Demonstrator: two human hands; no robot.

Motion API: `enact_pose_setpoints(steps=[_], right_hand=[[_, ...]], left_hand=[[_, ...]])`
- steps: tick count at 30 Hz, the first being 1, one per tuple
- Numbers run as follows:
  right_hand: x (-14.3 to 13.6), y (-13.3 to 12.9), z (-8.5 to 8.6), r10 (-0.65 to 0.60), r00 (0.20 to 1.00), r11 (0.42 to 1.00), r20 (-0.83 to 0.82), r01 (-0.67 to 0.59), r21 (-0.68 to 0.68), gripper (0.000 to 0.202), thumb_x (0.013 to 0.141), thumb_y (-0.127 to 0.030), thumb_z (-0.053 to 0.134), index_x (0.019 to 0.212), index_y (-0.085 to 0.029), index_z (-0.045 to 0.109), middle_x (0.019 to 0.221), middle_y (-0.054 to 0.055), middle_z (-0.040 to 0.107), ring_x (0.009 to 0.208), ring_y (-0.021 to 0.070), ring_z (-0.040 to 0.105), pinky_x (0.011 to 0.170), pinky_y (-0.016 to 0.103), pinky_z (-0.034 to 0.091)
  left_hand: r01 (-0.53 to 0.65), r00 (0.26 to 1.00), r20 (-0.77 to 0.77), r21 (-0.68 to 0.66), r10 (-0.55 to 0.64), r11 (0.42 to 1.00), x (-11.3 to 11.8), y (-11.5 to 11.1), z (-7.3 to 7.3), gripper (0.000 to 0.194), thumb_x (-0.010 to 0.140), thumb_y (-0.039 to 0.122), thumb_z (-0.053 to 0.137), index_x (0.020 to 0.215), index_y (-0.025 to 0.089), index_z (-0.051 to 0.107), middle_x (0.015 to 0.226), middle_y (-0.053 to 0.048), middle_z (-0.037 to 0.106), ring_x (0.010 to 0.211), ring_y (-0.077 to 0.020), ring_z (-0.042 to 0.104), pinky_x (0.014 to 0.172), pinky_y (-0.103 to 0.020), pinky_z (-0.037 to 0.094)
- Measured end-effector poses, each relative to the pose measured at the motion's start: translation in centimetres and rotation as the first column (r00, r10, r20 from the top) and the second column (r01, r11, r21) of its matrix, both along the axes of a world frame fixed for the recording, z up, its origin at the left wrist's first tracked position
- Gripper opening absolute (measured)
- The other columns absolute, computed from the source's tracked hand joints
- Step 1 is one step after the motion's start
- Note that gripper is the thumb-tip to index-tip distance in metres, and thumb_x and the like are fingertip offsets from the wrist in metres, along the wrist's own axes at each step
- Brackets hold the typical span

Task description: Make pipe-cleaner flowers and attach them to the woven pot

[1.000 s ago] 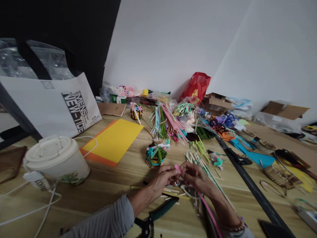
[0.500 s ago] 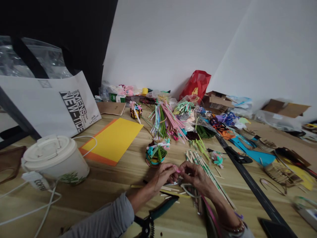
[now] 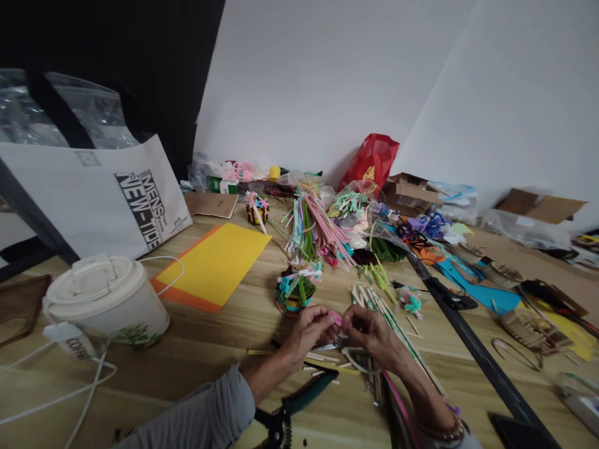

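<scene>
My left hand (image 3: 309,332) and my right hand (image 3: 369,330) meet fingertip to fingertip low in the middle of the wooden table (image 3: 219,349). Between them they pinch the folded end of a pink strip (image 3: 335,318). The pink strip's long tail (image 3: 400,402) runs down under my right forearm. A small woven multicoloured basket (image 3: 294,290) stands just beyond my left hand. A bundle of thin light strips (image 3: 395,327) lies beside my right hand.
A lidded white paper cup (image 3: 105,305) stands at the left, with white cables around it. Yellow and orange sheets (image 3: 214,264) lie behind it, beside a white paper bag (image 3: 93,199). Teal-handled pliers (image 3: 296,399) lie near my left forearm. Coloured strips (image 3: 313,231), bags and cardboard crowd the back and right.
Both hands stay together on the pink strip, with only slight finger movement. The pink fold has shifted a little lower between the fingertips.
</scene>
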State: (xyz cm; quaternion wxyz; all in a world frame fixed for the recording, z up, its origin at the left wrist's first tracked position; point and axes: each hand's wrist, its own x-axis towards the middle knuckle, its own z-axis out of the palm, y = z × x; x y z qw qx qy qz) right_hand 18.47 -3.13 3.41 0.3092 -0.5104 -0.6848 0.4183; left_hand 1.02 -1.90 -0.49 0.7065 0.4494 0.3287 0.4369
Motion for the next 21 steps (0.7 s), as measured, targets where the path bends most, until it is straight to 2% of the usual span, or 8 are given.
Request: enact_pose_setpoints(steps=[3, 8, 12, 17, 21], right_hand=[[-0.1, 0.0, -0.2, -0.010, 1.000, 1.000, -0.012, 0.010, -0.003, 0.024, 0.084, -0.040, 0.060, 0.074, -0.019, 0.056, 0.064, -0.002, 0.054, 0.056, 0.0122, 0.045, 0.051, 0.024, 0.033], [-0.3, 0.1, 0.0, -0.011, 0.992, 0.998, -0.123, 0.003, -0.065, 0.031, 0.083, -0.049, 0.061, 0.082, -0.019, 0.056, 0.066, -0.001, 0.056, 0.055, 0.0119, 0.045, 0.050, 0.024, 0.033], [-0.6, 0.0, 0.1, 0.014, 0.991, 0.998, -0.133, -0.021, -0.052, 0.030, 0.084, -0.048, 0.061, 0.080, -0.018, 0.056, 0.067, 0.000, 0.059, 0.057, 0.0127, 0.048, 0.052, 0.024, 0.035], [-0.4, 0.1, 0.0, -0.002, 0.998, 0.999, -0.064, 0.005, 0.037, 0.023, 0.085, -0.040, 0.059, 0.078, -0.018, 0.058, 0.069, 0.001, 0.061, 0.064, 0.0150, 0.053, 0.057, 0.025, 0.039], [-0.4, -0.1, 0.4, -0.039, 0.995, 0.981, 0.097, 0.020, 0.191, 0.017, 0.087, -0.031, 0.055, 0.077, -0.018, 0.058, 0.069, 0.001, 0.059, 0.063, 0.0147, 0.053, 0.058, 0.025, 0.040]], left_hand=[[-0.005, 0.999, 0.045, -0.033, 0.007, 0.999, 0.0, 0.0, 0.0, 0.039, 0.074, 0.050, 0.070, 0.083, 0.012, 0.067, 0.075, -0.004, 0.064, 0.066, -0.0130, 0.057, 0.060, -0.023, 0.041], [0.024, 0.999, 0.042, -0.086, -0.021, 0.996, 0.0, 0.2, 0.2, 0.039, 0.070, 0.050, 0.073, 0.079, 0.012, 0.067, 0.070, -0.002, 0.062, 0.060, -0.0102, 0.054, 0.057, -0.022, 0.040], [0.033, 0.999, 0.042, -0.061, -0.030, 0.998, 0.0, 0.1, 0.2, 0.034, 0.073, 0.046, 0.072, 0.076, 0.012, 0.066, 0.067, -0.001, 0.061, 0.058, -0.0087, 0.052, 0.057, -0.021, 0.039], [0.006, 0.998, 0.061, -0.090, 0.000, 0.996, -0.1, 0.0, 0.8, 0.035, 0.068, 0.044, 0.076, 0.081, 0.013, 0.066, 0.069, -0.002, 0.063, 0.059, -0.0104, 0.055, 0.057, -0.022, 0.040], [0.088, 0.992, 0.099, -0.161, -0.073, 0.983, -0.1, 0.1, 1.1, 0.043, 0.075, 0.055, 0.064, 0.080, 0.012, 0.065, 0.063, -0.002, 0.060, 0.053, -0.0114, 0.053, 0.054, -0.024, 0.039]])
